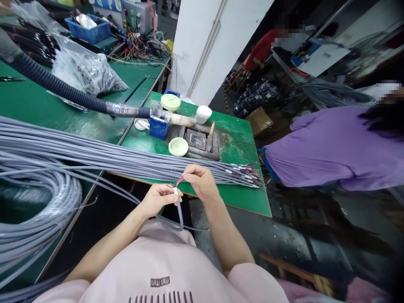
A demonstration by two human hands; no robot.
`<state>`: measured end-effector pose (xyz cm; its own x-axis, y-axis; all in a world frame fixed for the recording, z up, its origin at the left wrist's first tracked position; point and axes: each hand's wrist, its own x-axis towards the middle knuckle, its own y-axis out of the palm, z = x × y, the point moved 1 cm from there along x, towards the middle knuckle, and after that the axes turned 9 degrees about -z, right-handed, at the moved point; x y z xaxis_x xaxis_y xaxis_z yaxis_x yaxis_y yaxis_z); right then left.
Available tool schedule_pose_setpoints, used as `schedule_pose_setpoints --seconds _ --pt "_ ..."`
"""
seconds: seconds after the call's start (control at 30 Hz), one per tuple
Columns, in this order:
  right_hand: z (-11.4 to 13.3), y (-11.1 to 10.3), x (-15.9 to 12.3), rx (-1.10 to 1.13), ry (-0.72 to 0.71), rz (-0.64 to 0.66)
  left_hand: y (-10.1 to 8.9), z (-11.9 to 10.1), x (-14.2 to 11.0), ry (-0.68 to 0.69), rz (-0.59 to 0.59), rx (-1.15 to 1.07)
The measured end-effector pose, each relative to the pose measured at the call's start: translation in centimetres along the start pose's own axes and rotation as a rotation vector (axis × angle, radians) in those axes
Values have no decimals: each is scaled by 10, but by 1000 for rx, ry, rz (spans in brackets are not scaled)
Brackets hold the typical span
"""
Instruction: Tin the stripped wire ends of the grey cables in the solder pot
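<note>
My left hand [159, 198] pinches a grey cable [180, 216] near its end, where a white band wraps the jacket. Thin coloured wires [179, 180] fan out of that end. The fingertips of my right hand [199, 180] are closed on those wires, just above and right of my left hand. The cable bends down in front of my shirt. Just beyond both hands lies a long bundle of grey cables [202, 166], its stripped ends [249, 173] showing coloured wires and white bands at the right.
A solder pot [198, 139] sits on the green bench, with a ribbed extraction hose [72, 90] over it. Around it are a pale green dish [178, 147] and a white cup [203, 114]. Coiled cable [63, 202] lies left. A person in purple [322, 147] is at right.
</note>
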<state>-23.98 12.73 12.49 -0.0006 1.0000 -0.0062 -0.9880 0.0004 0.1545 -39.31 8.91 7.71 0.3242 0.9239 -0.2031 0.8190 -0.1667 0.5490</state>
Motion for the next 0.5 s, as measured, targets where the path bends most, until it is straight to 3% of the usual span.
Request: schedule_pose_setpoints --seconds 0.07,0.13,0.3,0.4,0.5 --pt "-5 -9 -7 -144 -154 -118 -2 -2 4 37 -53 -34" --pt "-8 -19 -16 -355 -398 -171 -1 -5 9 43 -97 -84" --pt "-12 -26 -35 -745 -991 110 12 -19 23 -30 -153 -241" --pt "-6 -24 -30 -775 -1119 162 20 -25 25 -34 -128 -264" --pt "9 -26 -13 -709 -1071 -9 24 -31 17 45 -84 -124"
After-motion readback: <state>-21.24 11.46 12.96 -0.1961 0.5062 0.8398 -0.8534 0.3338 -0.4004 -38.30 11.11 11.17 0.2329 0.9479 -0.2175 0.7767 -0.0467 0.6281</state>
